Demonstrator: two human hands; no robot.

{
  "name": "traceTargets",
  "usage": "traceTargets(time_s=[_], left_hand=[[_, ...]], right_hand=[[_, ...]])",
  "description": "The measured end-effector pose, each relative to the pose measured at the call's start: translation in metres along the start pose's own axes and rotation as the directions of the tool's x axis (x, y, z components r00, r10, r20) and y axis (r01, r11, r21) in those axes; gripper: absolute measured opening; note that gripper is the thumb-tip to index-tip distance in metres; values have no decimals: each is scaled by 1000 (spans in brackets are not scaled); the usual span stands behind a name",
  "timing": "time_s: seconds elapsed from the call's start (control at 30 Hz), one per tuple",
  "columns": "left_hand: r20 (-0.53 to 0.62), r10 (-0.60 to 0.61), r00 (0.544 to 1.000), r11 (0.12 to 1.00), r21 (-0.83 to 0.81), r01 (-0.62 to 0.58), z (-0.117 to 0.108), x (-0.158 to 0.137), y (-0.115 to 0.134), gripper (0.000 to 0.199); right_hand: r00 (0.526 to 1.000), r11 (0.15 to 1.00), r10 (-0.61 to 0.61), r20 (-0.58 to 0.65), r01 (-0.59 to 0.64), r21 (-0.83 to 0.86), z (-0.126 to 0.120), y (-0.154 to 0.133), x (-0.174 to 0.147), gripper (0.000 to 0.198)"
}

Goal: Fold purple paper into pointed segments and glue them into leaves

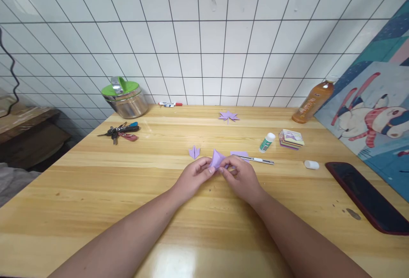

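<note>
Between my two hands, a purple sheet of folded paper (216, 158) stands up in a pointed shape just above the table. My left hand (197, 172) pinches its left side with thumb and fingers. On the other side, my right hand (238, 175) grips the lower right part, and its fingers hide some of the paper. A small folded purple piece (194, 152) lies beyond my left hand. Behind my right hand are a flat purple paper (239, 154) and a slim silver craft knife (260, 160), partly covered by the hand.
A purple paper maple leaf (228, 116) lies near the wall. To the right are a glue stick (267, 143), its white cap (311, 165), a paper stack (291, 139), a bottle (315, 101) and a phone (367, 197). Keys (119, 132), a green-lidded pot (126, 99) and a marker (170, 104) sit left.
</note>
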State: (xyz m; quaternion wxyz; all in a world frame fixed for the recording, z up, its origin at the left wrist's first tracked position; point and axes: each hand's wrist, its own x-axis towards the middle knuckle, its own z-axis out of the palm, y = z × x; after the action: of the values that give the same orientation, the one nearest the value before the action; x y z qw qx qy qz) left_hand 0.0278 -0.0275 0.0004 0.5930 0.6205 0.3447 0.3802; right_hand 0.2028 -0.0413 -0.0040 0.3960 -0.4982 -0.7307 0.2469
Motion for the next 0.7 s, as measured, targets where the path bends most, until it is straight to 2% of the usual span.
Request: traceTargets(time_s=[0.03,0.13,0.27,0.47,0.6,0.7], left_hand=[[-4,-1,1000,1000,1,1,-1,-1,-1,33],[-43,-28,999,1000,-12,28,-1,-3,-3,40],[14,-12,1000,999,33,11,2,-1,-2,34],[-54,-59,997,994,84,64,3,3,-9,24],[-115,-100,988,993,58,107,2,3,-10,25],[-140,-124,982,988,74,136,2,4,-6,27]], right_hand=[[999,999,46,-26,-45,25,1,0,0,6],[987,981,151,-61,-142,133,5,0,-1,25],[989,974,137,-53,-124,189,6,-2,-1,39],[989,976,146,-36,-138,166,5,-6,-3,25],[992,954,124,-11,-116,276,1,-6,-4,25],[978,907,209,21,-202,369,-1,-4,-2,28]])
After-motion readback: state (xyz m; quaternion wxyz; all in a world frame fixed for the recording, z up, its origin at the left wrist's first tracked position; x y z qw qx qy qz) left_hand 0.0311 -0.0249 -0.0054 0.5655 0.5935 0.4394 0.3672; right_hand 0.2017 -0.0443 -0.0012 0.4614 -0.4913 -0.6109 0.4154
